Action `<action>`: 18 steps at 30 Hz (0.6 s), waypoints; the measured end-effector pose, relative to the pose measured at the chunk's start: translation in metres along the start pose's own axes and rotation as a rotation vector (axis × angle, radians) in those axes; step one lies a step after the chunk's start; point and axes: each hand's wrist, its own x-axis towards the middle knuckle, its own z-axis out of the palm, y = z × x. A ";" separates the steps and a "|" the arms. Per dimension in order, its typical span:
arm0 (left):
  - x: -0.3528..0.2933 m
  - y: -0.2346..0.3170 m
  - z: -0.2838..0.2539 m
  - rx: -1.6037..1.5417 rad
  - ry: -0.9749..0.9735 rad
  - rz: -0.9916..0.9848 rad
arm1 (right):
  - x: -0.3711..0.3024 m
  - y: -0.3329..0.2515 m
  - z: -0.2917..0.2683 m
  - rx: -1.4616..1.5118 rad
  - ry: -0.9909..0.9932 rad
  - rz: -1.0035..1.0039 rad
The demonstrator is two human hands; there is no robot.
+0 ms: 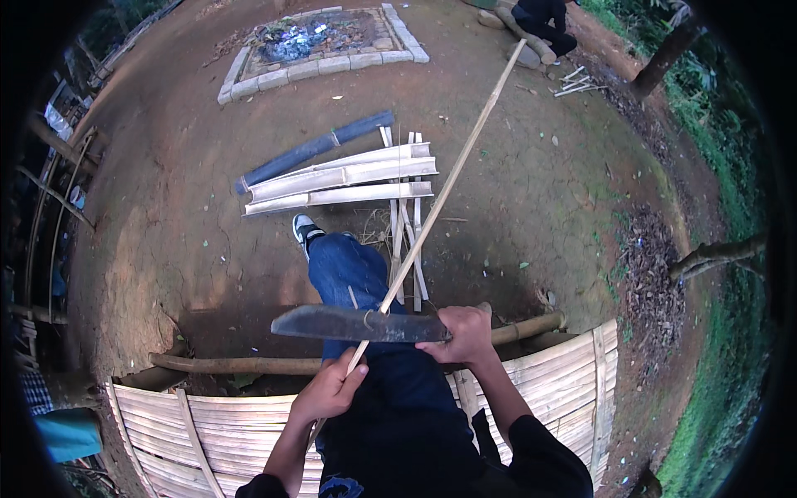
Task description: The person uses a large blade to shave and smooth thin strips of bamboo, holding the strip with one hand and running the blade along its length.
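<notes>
While a long thin bamboo strip [448,183] is gripped near its lower end by the left hand [330,390], which is closed around it, a big knife [357,325] is held crosswise by the right hand [466,334], closed on the handle. The dark blade is pointed toward the person's left and is laid against the strip just above the left hand, so that blade and strip are seen touching. From there the strip is carried up and to the right, well out over the bare dirt ground [531,207], with its far tip close to a seated person [544,21] at the top edge.

Below the hands, a leg in blue jeans [357,274] is stretched forward, ended by a dark and white shoe [305,230]. A bench of flat bamboo slats [540,390] is seen under the person, edged by a round pole [232,363].

On the ground beyond the shoe, several split bamboo halves [340,184] are laid side by side, with a dark blue tube [311,149] just behind them and thin bamboo slivers [407,241] lying across and beside them. Farther off, a square pit bordered with stone blocks [320,65] is filled with ash and litter. Tree trunks [664,54] and green undergrowth are seen along the right rim.
</notes>
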 end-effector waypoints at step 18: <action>0.004 -0.004 0.015 0.334 0.064 -0.132 | 0.001 -0.044 0.019 0.112 -0.155 -0.160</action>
